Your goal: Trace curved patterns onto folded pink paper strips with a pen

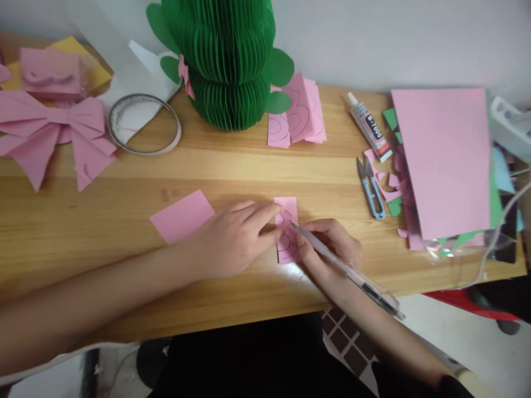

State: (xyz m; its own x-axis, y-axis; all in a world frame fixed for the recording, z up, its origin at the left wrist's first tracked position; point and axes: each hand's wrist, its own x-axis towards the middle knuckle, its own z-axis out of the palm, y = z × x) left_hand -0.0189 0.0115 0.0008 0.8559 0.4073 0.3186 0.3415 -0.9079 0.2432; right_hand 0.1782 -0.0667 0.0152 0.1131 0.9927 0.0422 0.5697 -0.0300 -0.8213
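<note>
A narrow pink paper strip (289, 251) with curved pencil-like lines lies on the table. My left hand (238, 237) rests flat at its left edge, fingertips touching the paper, fingers stretched out and apart. In my right hand (327, 249) is a clear pen (352, 272), pinched between thumb and fingers, its tip at the strip's drawn lines. Partly under my left wrist is a plain pink paper rectangle (182, 215).
Behind stands a green honeycomb paper shape (232, 72) beside folded pink papers (296, 110) with drawn curves. At right are a glue tube (371, 128), thread snips (370, 189) and pink sheets (448, 160). A tape roll (176, 132) and pink paper bow (53, 121) lie left.
</note>
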